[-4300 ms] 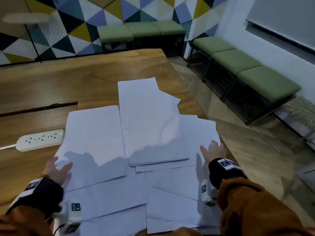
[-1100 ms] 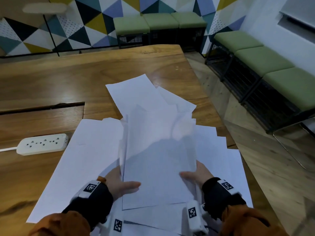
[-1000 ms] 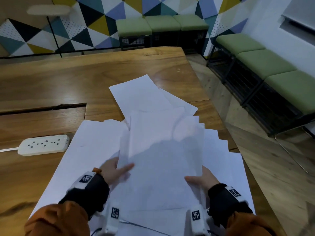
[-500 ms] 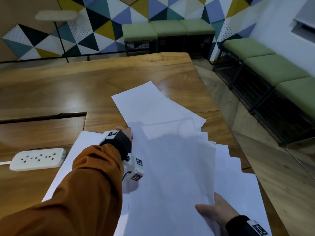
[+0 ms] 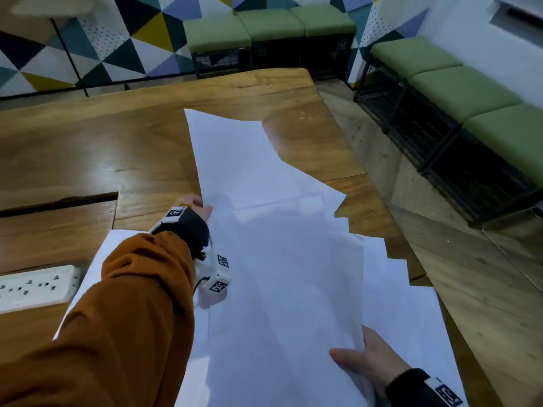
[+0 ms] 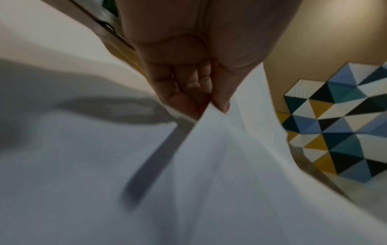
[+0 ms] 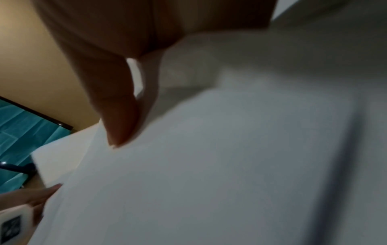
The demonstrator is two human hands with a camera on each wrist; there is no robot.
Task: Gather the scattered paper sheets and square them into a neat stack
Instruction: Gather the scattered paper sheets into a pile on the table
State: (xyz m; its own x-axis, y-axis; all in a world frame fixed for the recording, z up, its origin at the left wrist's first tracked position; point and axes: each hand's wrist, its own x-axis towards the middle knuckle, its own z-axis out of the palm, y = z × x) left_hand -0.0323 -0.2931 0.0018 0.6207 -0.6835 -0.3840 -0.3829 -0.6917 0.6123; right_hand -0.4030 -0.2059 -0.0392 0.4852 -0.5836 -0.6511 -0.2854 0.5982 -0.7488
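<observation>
The left hand (image 5: 196,204), at the centre left of the head view, pinches the near corner of the far sheet (image 5: 235,160) between thumb and fingers (image 6: 184,92); the wrist view shows that corner lifted and curling. The right hand (image 5: 367,362), at the lower right, clamps the gathered sheaf (image 5: 282,289) at its edge, thumb on top and fingers beneath. More loose sheets (image 5: 405,312) lie fanned under the sheaf toward the right edge of the table (image 5: 88,148), and one shows beneath the left sleeve. Paper this thin looks light, floppy and slippery sheet on sheet, so I judge an edge or corner pinch best, with a flat support underneath. No container is in view; a white power strip (image 5: 32,286) lies at the left edge.
</observation>
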